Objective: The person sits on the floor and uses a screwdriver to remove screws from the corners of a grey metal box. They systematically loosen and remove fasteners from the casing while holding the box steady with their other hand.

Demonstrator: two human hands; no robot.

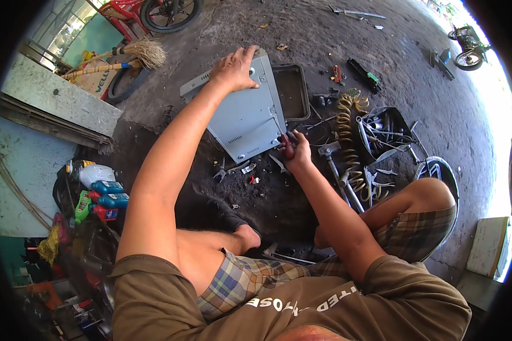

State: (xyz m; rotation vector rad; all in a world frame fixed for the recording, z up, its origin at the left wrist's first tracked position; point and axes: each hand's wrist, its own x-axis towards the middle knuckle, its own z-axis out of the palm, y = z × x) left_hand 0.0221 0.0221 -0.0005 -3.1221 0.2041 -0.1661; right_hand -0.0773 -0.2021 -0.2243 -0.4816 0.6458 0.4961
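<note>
Both hands are on the flat grey sheet-metal casing (247, 113), which lies on the dark oily floor (301, 51) ahead of me, its long axis running away from my body. I see my left hand (233, 69) spread open, palm pressing its far end. My right hand (296, 149), nearer me, is closed around a dark-handled tool (287, 143) at the casing's near right corner.

— Where is the camera sitting?
— On the person's head, looking steeply down, close over the ground (256, 28) (edges are bending, fisheye). Only this one view is showing.
</note>
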